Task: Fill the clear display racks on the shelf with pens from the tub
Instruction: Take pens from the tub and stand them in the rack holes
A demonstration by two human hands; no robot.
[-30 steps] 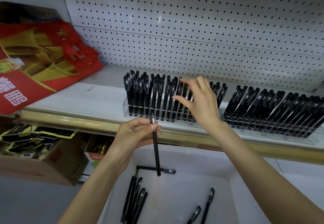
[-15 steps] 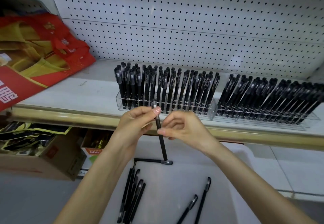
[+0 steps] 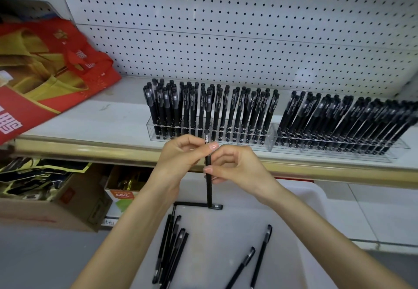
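Head view: pen (image 3: pixel 209 193) upright over tub's (image 3: pixel 313 200) far edge.
Left hand (image 3: pixel 178 155): pinches top end.
Right hand (image 3: pixel 239 167): pinches mid-barrel.
Handling: light, stiff, smooth; likely best held mid-barrel.

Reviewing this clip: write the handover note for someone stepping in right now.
Left hand grips the upright pen near its top; right hand pinches it lower down, above the tub.
Done: left rack and right rack on the shelf both hold many pens.
Left: rack this pen, then the loose pens lying in the tub. Free slots are hard to make out.
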